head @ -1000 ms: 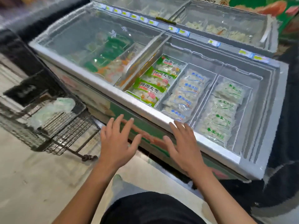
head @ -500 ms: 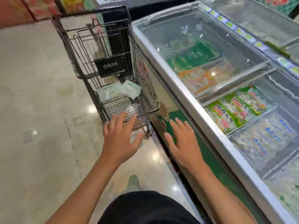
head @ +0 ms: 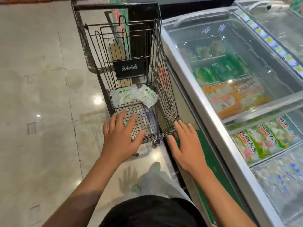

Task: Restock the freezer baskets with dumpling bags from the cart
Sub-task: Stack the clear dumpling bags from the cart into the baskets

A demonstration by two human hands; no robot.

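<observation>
Two clear plastic dumpling bags with green print (head: 134, 96) lie flat on the wire floor of the dark metal shopping cart (head: 165, 89), at its far end under the black plastic flap (head: 129, 68). They lie side by side and overlap a little; the left one has its long axis across the cart, the right one is turned slanting, its near corner toward the freezer. Both hands are empty, with fingers straight and spread. The left hand (head: 120, 140) hovers over the near end of the cart, the right hand (head: 185, 146) is at the near right corner, between the cart and the long silver chest freezer (head: 193, 89). Inside the freezer, white wire baskets (head: 255, 163) hold green-labelled bags (head: 260, 141) and blue-printed bags (head: 282, 177).
</observation>
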